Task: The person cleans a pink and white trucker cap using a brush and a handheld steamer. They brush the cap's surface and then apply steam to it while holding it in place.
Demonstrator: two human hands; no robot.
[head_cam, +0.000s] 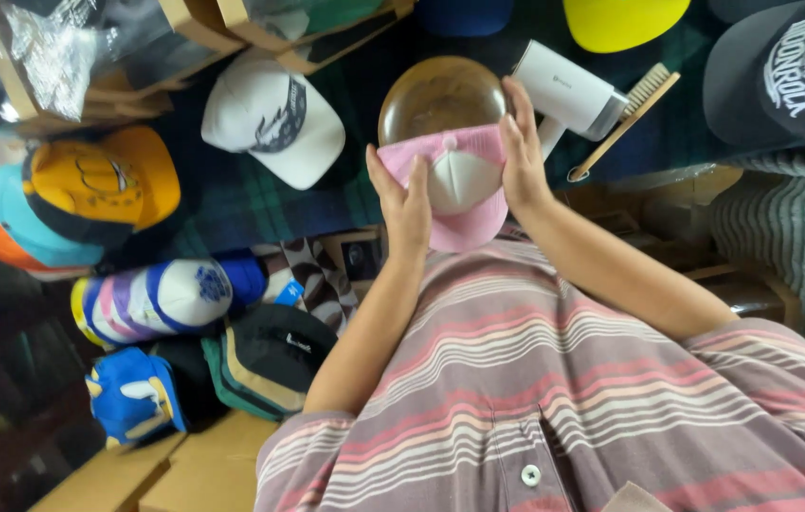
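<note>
Both my hands hold a pink and white cap (464,185) in front of my chest. My left hand (404,204) presses flat against the cap's left side. On its right side, my right hand (522,152) grips with the fingers reaching up over the top edge. The cap rests against a round brown wooden dome (440,95) that stands on the dark plaid surface just beyond it. My striped shirt (554,398) fills the lower part of the view.
A white handheld appliance (568,90) and a wooden-handled brush (625,118) lie right of the dome. A white cap (270,118), an orange cap (104,180), a dark cap (786,71), a yellow cap (620,21) and stacked caps (165,299) surround it. Cardboard boxes (151,474) sit at lower left.
</note>
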